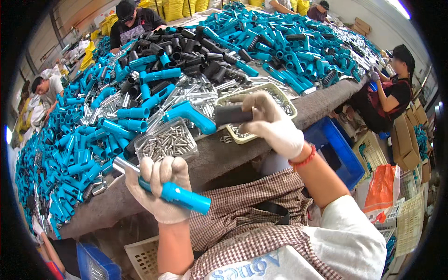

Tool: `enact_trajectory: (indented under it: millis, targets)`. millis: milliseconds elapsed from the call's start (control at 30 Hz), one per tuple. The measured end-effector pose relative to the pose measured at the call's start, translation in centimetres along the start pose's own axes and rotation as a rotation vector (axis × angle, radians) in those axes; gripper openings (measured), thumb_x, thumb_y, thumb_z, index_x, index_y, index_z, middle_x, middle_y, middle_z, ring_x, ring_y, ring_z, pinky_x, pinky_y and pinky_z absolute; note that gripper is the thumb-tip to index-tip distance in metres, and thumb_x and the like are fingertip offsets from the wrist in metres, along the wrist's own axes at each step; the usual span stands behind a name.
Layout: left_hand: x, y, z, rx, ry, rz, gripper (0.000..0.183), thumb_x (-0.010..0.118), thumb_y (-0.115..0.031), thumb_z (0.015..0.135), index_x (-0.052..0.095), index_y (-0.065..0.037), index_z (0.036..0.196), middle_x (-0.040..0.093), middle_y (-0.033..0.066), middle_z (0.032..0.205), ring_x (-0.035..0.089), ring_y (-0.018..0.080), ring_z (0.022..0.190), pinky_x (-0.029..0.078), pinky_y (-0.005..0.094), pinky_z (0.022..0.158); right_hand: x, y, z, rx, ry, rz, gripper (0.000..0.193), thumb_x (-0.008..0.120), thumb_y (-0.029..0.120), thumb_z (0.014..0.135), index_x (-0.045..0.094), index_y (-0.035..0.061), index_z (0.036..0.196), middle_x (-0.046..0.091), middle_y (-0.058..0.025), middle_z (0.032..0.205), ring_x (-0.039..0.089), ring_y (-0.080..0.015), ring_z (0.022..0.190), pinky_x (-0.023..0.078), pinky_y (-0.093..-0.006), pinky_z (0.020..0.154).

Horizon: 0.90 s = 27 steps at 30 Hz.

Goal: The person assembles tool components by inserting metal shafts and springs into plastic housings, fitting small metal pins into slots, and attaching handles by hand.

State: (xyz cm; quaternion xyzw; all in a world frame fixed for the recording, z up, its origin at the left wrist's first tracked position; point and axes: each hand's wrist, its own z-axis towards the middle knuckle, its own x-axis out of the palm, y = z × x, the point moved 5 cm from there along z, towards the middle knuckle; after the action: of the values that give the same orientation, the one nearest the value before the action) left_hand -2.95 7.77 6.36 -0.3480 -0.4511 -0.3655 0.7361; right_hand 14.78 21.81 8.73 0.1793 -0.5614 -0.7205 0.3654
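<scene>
My left hand, in a white glove, is closed around a teal plastic tube. A shiny metal tube sticks out on the other side of that fist. In my gloved right hand, a short black sleeve is pinched between thumb and fingers, above the table edge. The two held parts are apart. Just beyond my left hand stands a clear tub of small metal pins. A cream tray with small metal pieces lies behind my right hand, partly covered by it.
Teal plastic parts and black sleeves are heaped over the table, with loose metal tubes among them. A blue crate stands below the edge at right. Co-workers sit around the table, one at far right.
</scene>
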Motion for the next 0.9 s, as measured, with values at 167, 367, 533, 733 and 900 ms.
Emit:
enact_trajectory:
  millis: [167,367,533,733,900]
  targets:
    - [0.8,2.0,0.9,0.002,0.007,0.017,0.045,0.054,-0.037,0.097,0.035,-0.018,0.061,0.030,-0.0088,0.047,0.034,0.0068,0.059,0.041,0.0282,0.084,0.1,-1.3,-3.9,-0.207,-0.070,-0.403,0.032,0.057,-0.011,0.080,0.046,0.0031,0.107,0.046,-0.0174,0.131,0.051,-0.0178,0.113,0.043,-0.0310,0.094]
    - [-1.1,2.7,0.8,0.053,-0.049,-0.016,0.048,0.053,-0.038,0.097,0.037,-0.017,0.058,0.033,-0.0081,0.048,0.046,0.0093,0.065,0.047,0.0336,0.089,-0.9,-3.5,-6.1,-0.172,-0.274,-0.235,0.034,0.066,-0.003,0.075,0.052,0.0031,0.106,0.057,-0.0095,0.122,0.056,-0.0152,0.106,0.045,-0.0285,0.089]
    - [-1.9,2.7,0.8,0.093,-0.116,-0.009,0.047,0.055,-0.038,0.096,0.038,-0.017,0.057,0.034,-0.0080,0.049,0.048,0.0099,0.066,0.047,0.0355,0.088,-0.6,-3.4,-7.5,-0.022,-0.098,-0.070,0.040,0.060,0.002,0.080,0.054,0.0018,0.120,0.057,-0.0063,0.116,0.056,-0.0119,0.097,0.045,-0.0260,0.085]
    - [-1.9,4.5,1.0,0.068,-0.133,-0.054,0.044,0.052,-0.038,0.096,0.039,-0.017,0.059,0.031,-0.0078,0.047,0.041,0.0090,0.062,0.047,0.0378,0.089,2.8,-3.6,-8.1,0.103,0.268,-0.175,0.054,0.056,0.014,0.084,0.047,0.0043,0.136,0.057,-0.0135,0.121,0.055,-0.0191,0.111,0.043,-0.0340,0.098]
    - [-2.7,5.8,0.4,0.072,-0.212,-0.078,0.044,0.047,-0.040,0.095,0.037,-0.017,0.059,0.029,-0.0053,0.044,0.037,0.0117,0.059,0.047,0.0385,0.084,3.2,-3.4,-7.9,0.295,0.095,-0.240,0.052,0.059,0.024,0.086,0.049,0.0052,0.133,0.066,-0.0136,0.099,0.064,-0.0186,0.089,0.050,-0.0314,0.082]
